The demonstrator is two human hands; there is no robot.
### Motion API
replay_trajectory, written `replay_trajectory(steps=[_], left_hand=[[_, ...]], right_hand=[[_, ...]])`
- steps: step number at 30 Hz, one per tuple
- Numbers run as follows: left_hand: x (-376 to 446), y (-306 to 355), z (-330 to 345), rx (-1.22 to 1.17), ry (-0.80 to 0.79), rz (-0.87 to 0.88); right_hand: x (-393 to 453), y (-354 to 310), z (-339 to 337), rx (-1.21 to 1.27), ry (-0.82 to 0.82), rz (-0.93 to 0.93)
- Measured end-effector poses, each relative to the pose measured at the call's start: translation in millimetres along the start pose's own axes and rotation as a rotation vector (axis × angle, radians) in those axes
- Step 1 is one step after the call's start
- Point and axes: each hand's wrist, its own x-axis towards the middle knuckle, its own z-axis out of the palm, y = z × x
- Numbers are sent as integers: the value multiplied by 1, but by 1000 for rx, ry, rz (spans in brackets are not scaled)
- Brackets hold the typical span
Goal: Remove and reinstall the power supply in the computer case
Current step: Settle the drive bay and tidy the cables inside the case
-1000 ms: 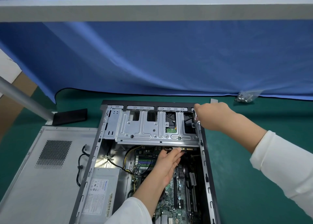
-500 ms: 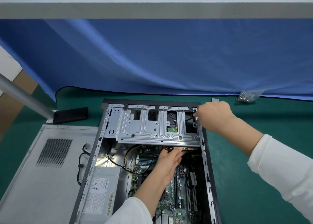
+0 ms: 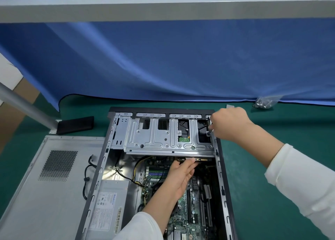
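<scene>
The open computer case [image 3: 224, 194] lies on its side on the green mat. The grey power supply [image 3: 107, 207] with its white label sits in the case's near left corner, cables running from it to the motherboard [image 3: 197, 209]. A silver drive cage [image 3: 163, 138] spans the far end of the case. My left hand [image 3: 181, 176] is inside the case, fingers extended, fingertips touching the underside of the cage's near edge. My right hand [image 3: 230, 123] is closed on the cage's far right corner, by the case wall; what its fingers pinch is hidden.
The removed grey side panel [image 3: 36, 185] lies left of the case. A black bar [image 3: 76, 124] and a slanted metal pole [image 3: 23, 103] stand at the far left. A bag of screws [image 3: 262, 102] lies at the far right below the blue curtain.
My right hand has shifted slightly toward the right and nearer along the cage's right corner. My left hand stays under the cage edge.
</scene>
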Motion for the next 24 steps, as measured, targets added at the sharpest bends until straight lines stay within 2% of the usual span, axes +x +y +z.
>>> replay_trajectory(steps=[3, 9, 12, 15, 19, 24], left_hand=[[0, 1, 1, 2, 0, 0], [-1, 0, 2, -5, -6, 9], [-3, 1, 3, -7, -4, 3], [-4, 1, 6, -32, 19, -2], [-4, 3, 10, -52, 30, -21], [-5, 4, 11, -19, 52, -43]], right_hand=[[2, -3, -4, 42, -28, 29], [8, -9, -13, 231, -199, 211], [9, -9, -14, 192, -260, 171], [6, -11, -10, 149, -213, 94], [5, -16, -10, 2, -34, 30], [7, -11, -9, 31, -32, 5]])
